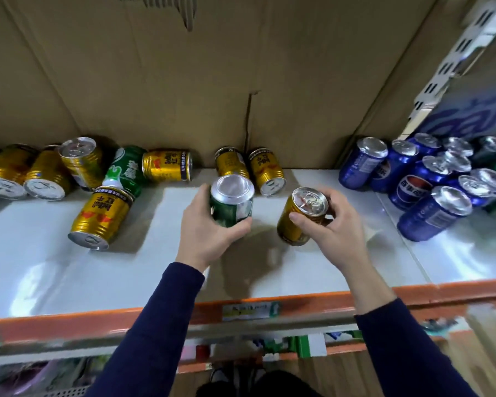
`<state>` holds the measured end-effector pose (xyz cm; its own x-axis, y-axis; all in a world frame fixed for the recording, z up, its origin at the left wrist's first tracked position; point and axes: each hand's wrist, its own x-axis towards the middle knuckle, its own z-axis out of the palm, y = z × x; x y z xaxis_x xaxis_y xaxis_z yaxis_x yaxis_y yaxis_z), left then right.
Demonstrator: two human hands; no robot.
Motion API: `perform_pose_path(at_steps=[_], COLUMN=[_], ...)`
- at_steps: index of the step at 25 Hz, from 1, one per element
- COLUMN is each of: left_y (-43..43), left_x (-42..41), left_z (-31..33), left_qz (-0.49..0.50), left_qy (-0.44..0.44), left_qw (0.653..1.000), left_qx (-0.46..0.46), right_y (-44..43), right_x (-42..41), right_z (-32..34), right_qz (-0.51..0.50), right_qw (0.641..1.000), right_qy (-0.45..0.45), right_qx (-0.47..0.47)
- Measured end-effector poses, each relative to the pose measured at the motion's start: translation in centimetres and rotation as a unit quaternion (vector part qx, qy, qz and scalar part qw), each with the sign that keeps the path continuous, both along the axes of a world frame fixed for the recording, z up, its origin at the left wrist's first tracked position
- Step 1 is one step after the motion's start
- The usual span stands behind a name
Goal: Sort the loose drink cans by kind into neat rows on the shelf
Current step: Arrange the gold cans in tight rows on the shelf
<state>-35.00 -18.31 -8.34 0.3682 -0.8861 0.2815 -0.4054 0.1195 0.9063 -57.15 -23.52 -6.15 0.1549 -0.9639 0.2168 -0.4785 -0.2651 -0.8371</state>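
Note:
My left hand (209, 227) grips a green can (232, 200) at the middle of the white shelf (69, 270), its silver end facing up. My right hand (331, 227) holds a gold can (297, 222) upright just to the right of it, pull tab on top. Several gold cans lie loose along the back left, one (99, 219) tipped toward the front, and another green can (125, 173) lies among them. Two gold cans (265, 170) lean at the back centre. Several blue cans (413, 179) stand grouped at the right.
Brown cardboard (184, 81) lines the back wall. The shelf's front edge is an orange strip (298, 299) with a price label (249, 310). A white slotted upright (453, 58) rises at the far right. Lower shelves and my shoes show below.

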Motion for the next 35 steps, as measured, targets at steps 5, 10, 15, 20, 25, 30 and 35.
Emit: perform_pose_path(at_steps=[5,10,15,20,25,30,35], left_y=[-1.7,-3.9,-4.2,-4.4,-5.0,-8.1,-13.2], left_x=[-6.0,-15.9,-30.3,-43.0,-52.5,-59.7,-67.1], left_z=[1.9,2.6,2.2,2.3,1.9,1.6,1.7], left_qz=[-0.101,-0.195,-0.267,-0.288,-0.315,-0.343,-0.343], left_qy=[-0.018,-0.032,-0.026,-0.03,-0.032,-0.026,-0.023], left_qw=[0.994,0.979,0.961,0.954,0.947,0.937,0.936], left_qx=[-0.045,-0.053,-0.068,-0.074,-0.062,-0.063,-0.073], right_y=[1.9,4.0,6.1,7.7,8.0,5.5,0.6], right_x=[-6.1,-15.5,-29.4,-42.2,-51.3,-57.2,-64.2], right_z=[0.7,0.9,1.4,1.9,0.6,-0.8,-1.2], right_qz=[-0.072,-0.147,-0.211,-0.215,-0.251,-0.272,-0.273], right_qw=[0.997,0.987,0.973,0.972,0.963,0.957,0.958], right_qy=[-0.017,-0.045,-0.061,-0.078,-0.078,-0.084,-0.082], right_qx=[-0.038,-0.049,-0.065,-0.055,-0.054,-0.052,-0.036])
